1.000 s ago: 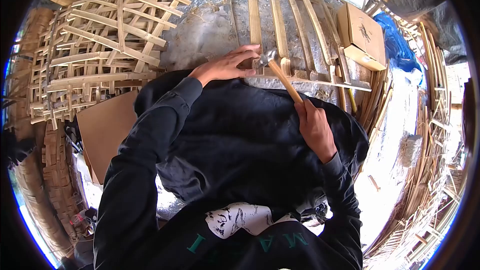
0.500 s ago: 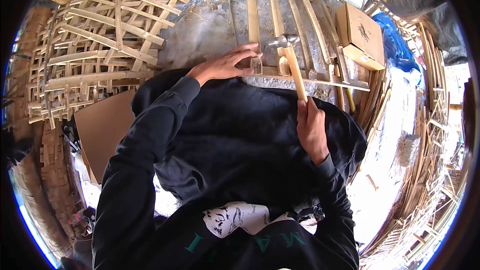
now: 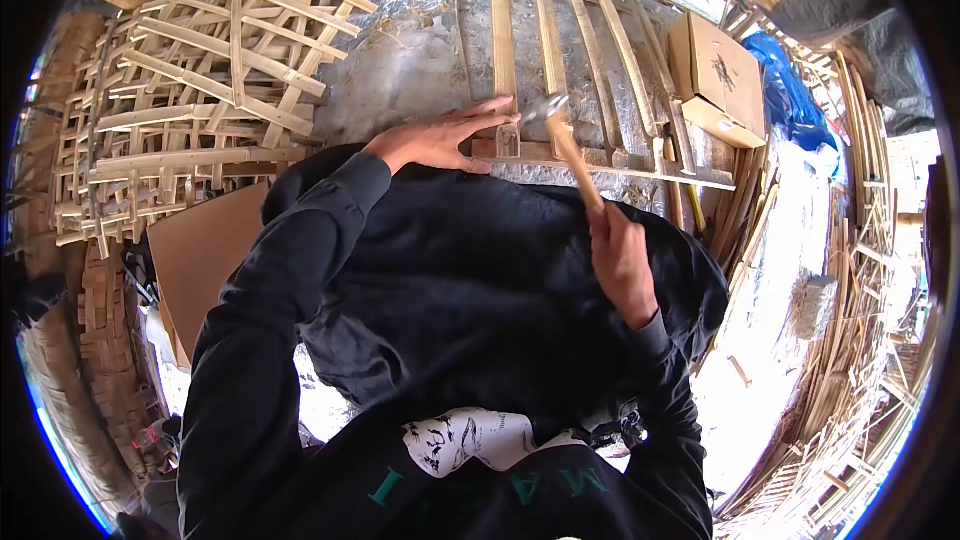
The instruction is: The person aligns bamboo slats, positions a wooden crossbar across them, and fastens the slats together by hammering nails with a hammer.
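Note:
My right hand [image 3: 624, 262] is closed around the wooden handle of a hammer [image 3: 577, 166]. The hammer's metal head is over the joint area, close to the lower end of the second slat [image 3: 550, 40]. My left hand [image 3: 440, 139] has its fingers spread, with the fingertips at the lower end of the leftmost upright slat [image 3: 503, 35]. That slat's end lies over a crosswise strip [image 3: 640, 168], which runs in front of my lap. More slats stand side by side to the right, their lower ends on the same strip.
A bamboo lattice [image 3: 220, 70] lies at the upper left, above a brown cardboard sheet [image 3: 205, 260]. A cardboard box [image 3: 718, 80] and blue plastic [image 3: 795, 100] are at the upper right. Long bamboo strips [image 3: 850, 340] are piled along the right side.
The hammer head has swung from above the second slat down and left, nearer the leftmost slat's end. My left hand has shifted slightly left, its thumb now lower.

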`<action>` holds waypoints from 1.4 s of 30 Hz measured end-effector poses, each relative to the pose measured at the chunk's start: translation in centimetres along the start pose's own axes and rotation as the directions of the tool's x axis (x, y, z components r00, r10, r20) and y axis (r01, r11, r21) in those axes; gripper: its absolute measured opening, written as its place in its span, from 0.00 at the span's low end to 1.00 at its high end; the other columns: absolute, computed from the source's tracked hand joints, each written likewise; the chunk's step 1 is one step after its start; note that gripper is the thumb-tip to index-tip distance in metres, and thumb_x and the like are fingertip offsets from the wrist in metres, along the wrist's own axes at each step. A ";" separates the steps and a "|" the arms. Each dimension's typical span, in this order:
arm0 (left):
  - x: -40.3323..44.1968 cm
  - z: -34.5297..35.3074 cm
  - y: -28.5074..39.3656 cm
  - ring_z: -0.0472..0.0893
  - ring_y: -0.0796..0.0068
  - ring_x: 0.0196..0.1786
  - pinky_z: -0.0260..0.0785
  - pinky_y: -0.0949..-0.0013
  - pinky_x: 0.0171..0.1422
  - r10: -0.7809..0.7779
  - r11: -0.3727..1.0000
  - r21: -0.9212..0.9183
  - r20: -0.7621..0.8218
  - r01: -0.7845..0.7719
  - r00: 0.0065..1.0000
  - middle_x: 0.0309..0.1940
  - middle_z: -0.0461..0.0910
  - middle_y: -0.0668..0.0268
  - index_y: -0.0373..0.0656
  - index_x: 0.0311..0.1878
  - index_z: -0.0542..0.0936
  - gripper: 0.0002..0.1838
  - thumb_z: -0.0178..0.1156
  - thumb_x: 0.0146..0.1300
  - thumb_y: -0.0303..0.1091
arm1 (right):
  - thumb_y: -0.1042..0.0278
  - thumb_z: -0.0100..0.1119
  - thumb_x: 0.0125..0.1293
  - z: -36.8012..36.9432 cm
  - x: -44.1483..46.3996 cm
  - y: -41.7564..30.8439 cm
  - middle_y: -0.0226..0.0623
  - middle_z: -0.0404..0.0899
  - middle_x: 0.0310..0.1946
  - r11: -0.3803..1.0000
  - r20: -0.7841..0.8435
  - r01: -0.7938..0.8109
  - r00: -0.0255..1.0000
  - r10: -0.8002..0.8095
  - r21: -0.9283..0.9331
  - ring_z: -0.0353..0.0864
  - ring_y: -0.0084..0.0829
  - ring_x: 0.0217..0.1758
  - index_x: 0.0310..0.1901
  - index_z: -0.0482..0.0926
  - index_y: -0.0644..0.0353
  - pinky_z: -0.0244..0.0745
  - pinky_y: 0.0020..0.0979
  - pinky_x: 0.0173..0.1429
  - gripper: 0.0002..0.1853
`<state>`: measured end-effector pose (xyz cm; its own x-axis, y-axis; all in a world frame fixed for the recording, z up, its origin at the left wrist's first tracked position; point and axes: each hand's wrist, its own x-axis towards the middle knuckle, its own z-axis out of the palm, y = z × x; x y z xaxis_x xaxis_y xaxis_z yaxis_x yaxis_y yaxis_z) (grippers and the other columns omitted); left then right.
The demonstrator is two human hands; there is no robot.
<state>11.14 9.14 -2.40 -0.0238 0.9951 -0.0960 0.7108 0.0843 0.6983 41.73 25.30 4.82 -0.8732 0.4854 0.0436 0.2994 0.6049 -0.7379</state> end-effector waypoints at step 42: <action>-0.6 -0.1 1.6 0.51 0.60 0.87 0.54 0.51 0.87 -0.130 0.991 0.032 0.017 0.129 0.991 0.88 0.43 0.73 0.61 0.85 0.56 0.42 0.58 0.74 0.63 | 0.63 0.51 0.83 1.6 -1.3 1.0 0.58 0.69 0.19 0.989 -0.040 0.137 0.989 -0.139 -0.054 0.66 0.62 0.21 0.34 0.69 0.67 0.57 0.47 0.26 0.18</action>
<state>12.27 8.73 -1.15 -0.1039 0.9747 -0.1980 0.7238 0.2107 0.6570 42.55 24.25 2.90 -0.8903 0.4213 0.1727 0.1972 0.6987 -0.6877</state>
